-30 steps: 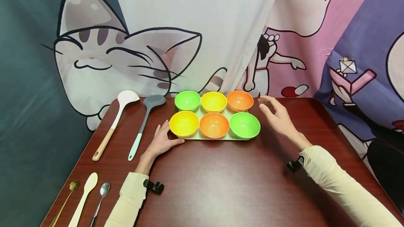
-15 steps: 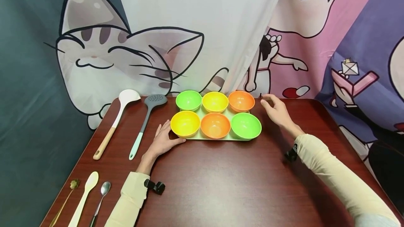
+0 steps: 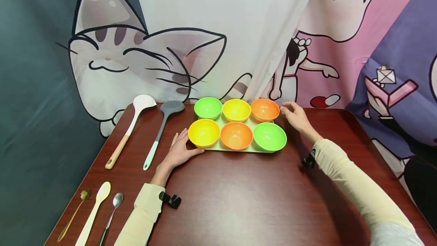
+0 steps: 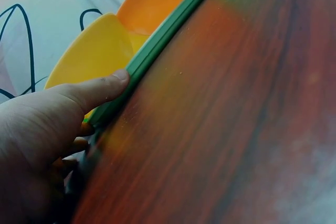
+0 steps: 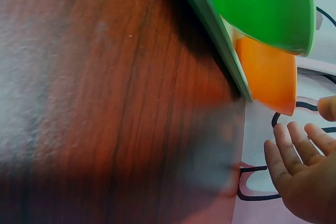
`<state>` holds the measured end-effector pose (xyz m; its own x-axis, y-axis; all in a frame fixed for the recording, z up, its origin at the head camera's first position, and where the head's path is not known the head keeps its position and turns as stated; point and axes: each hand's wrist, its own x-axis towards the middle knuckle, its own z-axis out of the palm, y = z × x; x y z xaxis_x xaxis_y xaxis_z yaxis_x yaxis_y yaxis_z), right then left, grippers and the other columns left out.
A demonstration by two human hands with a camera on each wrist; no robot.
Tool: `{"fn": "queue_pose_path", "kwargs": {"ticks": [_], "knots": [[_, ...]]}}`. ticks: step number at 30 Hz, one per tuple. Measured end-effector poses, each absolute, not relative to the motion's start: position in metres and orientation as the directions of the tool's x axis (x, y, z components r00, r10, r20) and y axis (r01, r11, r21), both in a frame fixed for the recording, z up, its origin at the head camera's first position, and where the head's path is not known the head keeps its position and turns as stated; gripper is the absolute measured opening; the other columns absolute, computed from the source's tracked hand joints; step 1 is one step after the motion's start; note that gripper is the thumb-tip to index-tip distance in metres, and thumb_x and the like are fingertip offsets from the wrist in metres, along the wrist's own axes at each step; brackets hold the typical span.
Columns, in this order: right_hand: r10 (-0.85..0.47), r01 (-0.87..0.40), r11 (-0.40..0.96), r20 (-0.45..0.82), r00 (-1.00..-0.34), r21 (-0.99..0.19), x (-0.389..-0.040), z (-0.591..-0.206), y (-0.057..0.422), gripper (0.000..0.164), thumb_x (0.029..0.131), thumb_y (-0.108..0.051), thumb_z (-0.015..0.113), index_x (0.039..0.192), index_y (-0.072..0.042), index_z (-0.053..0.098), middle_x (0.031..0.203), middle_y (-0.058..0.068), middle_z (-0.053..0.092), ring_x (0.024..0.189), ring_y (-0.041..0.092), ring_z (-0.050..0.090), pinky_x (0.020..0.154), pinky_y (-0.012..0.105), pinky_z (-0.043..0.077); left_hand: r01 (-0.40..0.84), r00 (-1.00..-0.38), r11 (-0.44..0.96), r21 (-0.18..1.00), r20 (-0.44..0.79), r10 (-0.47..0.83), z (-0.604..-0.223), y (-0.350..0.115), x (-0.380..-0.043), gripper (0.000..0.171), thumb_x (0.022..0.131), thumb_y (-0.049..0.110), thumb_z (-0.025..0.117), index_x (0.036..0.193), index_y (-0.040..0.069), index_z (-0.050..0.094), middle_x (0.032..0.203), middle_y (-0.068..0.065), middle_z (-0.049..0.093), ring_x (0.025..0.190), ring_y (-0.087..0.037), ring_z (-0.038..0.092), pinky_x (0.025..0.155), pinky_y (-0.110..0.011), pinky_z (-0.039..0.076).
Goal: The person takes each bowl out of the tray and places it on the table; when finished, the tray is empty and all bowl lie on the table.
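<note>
A pale green tray (image 3: 218,147) carries two rows of three bowls near the table's far edge. The back row has a green bowl (image 3: 208,108), a yellow bowl (image 3: 236,110) and an orange bowl (image 3: 265,109). In front are a yellow bowl (image 3: 204,133), an orange bowl (image 3: 236,135) and a green bowl (image 3: 269,136). My left hand (image 3: 181,150) holds the tray's front left corner, thumb on the front rim (image 4: 157,40), other fingers at the left end. My right hand (image 3: 297,118) is beside the back orange bowl, fingers relaxed, holding nothing; the right wrist view shows it apart from that bowl.
To the left lie a white ladle (image 3: 133,120) with a wooden handle and a grey slotted turner (image 3: 165,119). Nearer are a thin gold spoon (image 3: 73,215), a cream spoon (image 3: 93,213) and a small metal spoon (image 3: 112,213). A printed curtain (image 3: 218,48) hangs behind the table.
My right hand has come closer to the back orange bowl, moving left. The left hand stays at the tray corner; tray and bowls keep their places while the head view shifts slightly.
</note>
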<state>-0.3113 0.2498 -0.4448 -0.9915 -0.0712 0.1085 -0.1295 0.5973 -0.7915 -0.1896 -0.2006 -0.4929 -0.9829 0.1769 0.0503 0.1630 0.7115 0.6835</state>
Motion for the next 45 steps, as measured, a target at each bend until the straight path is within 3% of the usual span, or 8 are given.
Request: {"fn": "queue_pose_path", "kwargs": {"ticks": [6,10,18,26,36,45], "knots": [[-0.031,-0.092,0.633,0.094,-0.995,-0.769,-0.318,-0.449,0.252,0.046,0.104,-0.03,0.05,0.135,0.004,0.053,0.126,0.025,0.062,0.113,0.035,0.06,0.085,0.026,0.045,0.16,-0.984,0.715,0.681,0.048,0.175,-0.493,-0.199,-0.19,0.095,0.08,0.052,0.079,0.156,0.015,0.036,0.161,-0.012,0.034,0.155,-0.03,0.017,0.125,-0.055,0.0],[-0.005,-0.048,0.591,0.056,-0.998,-0.805,-0.321,-0.452,0.252,0.045,0.104,-0.031,0.048,0.133,0.004,0.052,0.126,0.026,0.061,0.107,0.035,0.064,0.077,0.023,0.051,0.154,-0.984,0.722,0.674,0.042,0.17,-0.494,-0.2,-0.19,0.095,0.08,0.051,0.079,0.156,0.015,0.035,0.162,-0.012,0.033,0.155,-0.03,0.017,0.126,-0.054,0.0],[-0.026,0.036,0.459,-0.054,-0.998,-0.888,-0.324,-0.453,0.244,0.049,0.105,-0.034,0.046,0.135,0.005,0.048,0.124,0.023,0.059,0.078,0.007,0.066,0.07,0.026,0.059,0.157,-0.985,0.723,0.673,0.051,0.166,-0.493,-0.199,-0.189,0.096,0.079,0.055,0.079,0.156,0.017,0.035,0.161,-0.01,0.035,0.155,-0.029,0.018,0.126,-0.054,0.001],[-0.048,0.039,0.436,-0.066,-0.997,-0.899,-0.327,-0.459,0.235,0.051,0.105,-0.035,0.045,0.134,0.007,0.049,0.116,0.021,0.059,0.069,0.001,0.064,0.064,0.024,0.058,0.154,-0.986,0.736,0.659,0.057,0.156,-0.494,-0.2,-0.189,0.096,0.079,0.055,0.078,0.156,0.017,0.034,0.161,-0.01,0.035,0.155,-0.029,0.019,0.126,-0.054,0.002],[-0.053,0.109,0.373,-0.139,-0.989,-0.922,-0.326,-0.462,0.233,0.049,0.105,-0.029,0.047,0.139,0.006,0.045,0.091,-0.005,0.061,0.064,0.003,0.066,0.064,0.026,0.06,0.161,-0.986,0.75,0.641,0.067,0.155,-0.499,-0.195,-0.192,0.098,0.08,0.06,0.075,0.157,0.018,0.032,0.161,-0.009,0.035,0.155,-0.027,0.018,0.126,-0.052,0.002],[-0.001,0.064,0.349,-0.068,-0.998,-0.935,-0.33,-0.464,0.23,0.045,0.103,-0.025,0.05,0.133,0.009,0.054,0.084,-0.004,0.062,0.057,0.004,0.067,0.062,0.028,0.061,0.153,-0.988,0.758,0.634,0.072,0.138,-0.498,-0.198,-0.19,0.098,0.079,0.06,0.075,0.157,0.018,0.032,0.16,-0.009,0.036,0.154,-0.026,0.019,0.126,-0.052,0.003]]}}
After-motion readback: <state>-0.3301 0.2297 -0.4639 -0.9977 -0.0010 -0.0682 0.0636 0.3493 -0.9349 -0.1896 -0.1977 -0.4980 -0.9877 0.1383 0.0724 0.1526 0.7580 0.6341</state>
